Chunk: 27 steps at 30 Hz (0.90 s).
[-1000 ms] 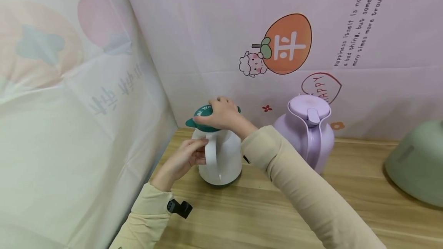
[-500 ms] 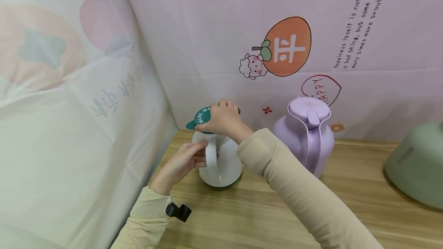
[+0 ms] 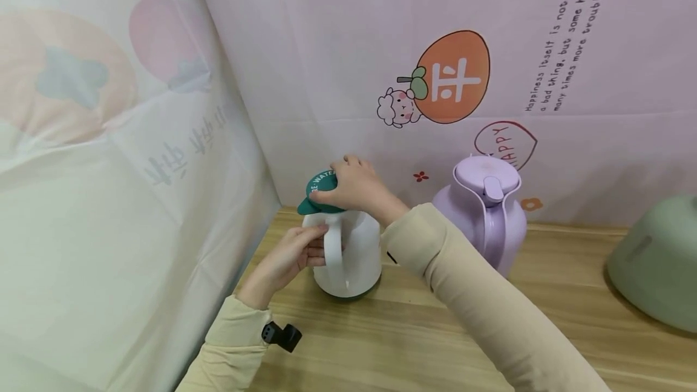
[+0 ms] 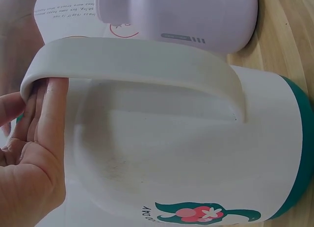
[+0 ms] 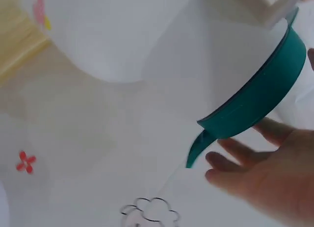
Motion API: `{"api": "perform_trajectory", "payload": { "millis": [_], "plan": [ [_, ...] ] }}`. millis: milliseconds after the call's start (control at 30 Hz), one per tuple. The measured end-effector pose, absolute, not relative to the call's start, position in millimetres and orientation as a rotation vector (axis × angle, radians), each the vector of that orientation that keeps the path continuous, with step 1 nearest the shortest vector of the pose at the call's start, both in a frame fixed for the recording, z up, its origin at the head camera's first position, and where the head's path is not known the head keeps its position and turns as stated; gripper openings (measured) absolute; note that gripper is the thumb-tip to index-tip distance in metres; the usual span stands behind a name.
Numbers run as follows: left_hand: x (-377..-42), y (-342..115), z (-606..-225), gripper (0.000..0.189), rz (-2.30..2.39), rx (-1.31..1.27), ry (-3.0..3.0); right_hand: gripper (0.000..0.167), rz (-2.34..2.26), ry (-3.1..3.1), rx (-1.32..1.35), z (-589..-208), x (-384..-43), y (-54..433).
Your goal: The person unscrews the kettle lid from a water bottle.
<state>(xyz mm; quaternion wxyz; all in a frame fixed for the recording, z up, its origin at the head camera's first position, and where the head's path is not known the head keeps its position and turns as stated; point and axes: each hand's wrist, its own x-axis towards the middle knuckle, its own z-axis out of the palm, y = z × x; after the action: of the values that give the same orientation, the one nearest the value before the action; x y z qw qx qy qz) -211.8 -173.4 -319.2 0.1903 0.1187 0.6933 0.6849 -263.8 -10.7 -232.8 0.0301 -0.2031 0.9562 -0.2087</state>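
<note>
A white insulated jug (image 3: 356,259) with a green lid (image 3: 321,184) and green base stands upright on the wooden table. My left hand (image 3: 290,259) grips the top of its white handle (image 4: 137,60); in the left wrist view the fingers pass through the loop beneath it. From above, my right hand (image 3: 360,186) holds the green lid, thumb on the near edge and fingers over the far side. In the right wrist view a pointed tab sticks out from the lid's rim, and the fingertips (image 5: 213,175) are close to that rim. My right hand covers part of the lid's top lettering.
A lilac jug (image 3: 479,210) stands to the right of the white one, behind my right forearm. Farther right is a green rounded vessel (image 3: 659,259), cut off by the frame. Printed cloth (image 3: 327,77) hangs close behind and at the left of the table (image 3: 348,343).
The green lid has turned anticlockwise on the jug, its left tab swinging nearer and more lettering showing. My right hand moves slightly with it. My left hand keeps its grip on the handle.
</note>
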Motion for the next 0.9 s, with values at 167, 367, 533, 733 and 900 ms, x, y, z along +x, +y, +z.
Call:
{"api": "perform_trajectory", "payload": {
  "millis": [167,367,533,733,900],
  "plan": [
    [-211.8,-175.2,-321.0,0.04,1.937,0.349,1.938,0.083,-0.412,3.118,-0.523,-236.6,-253.7,-20.3],
    [-212.2,-174.5,-320.8,0.043,1.93,0.341,1.951,0.078,-0.323,3.132,-0.512,-238.8,-251.4,-22.3],
    [-213.1,-175.8,-320.2,0.041,1.914,0.33,1.965,0.074,-0.438,3.074,-0.613,-237.0,-254.9,-15.4],
    [-213.0,-176.0,-318.8,0.037,1.917,0.338,1.963,0.071,-0.554,2.917,-0.767,-232.2,-263.5,-5.5],
    [-213.5,-175.6,-319.8,0.037,1.92,0.347,1.947,0.069,-0.567,2.91,-0.742,-234.3,-264.0,-8.4]
  ]
}}
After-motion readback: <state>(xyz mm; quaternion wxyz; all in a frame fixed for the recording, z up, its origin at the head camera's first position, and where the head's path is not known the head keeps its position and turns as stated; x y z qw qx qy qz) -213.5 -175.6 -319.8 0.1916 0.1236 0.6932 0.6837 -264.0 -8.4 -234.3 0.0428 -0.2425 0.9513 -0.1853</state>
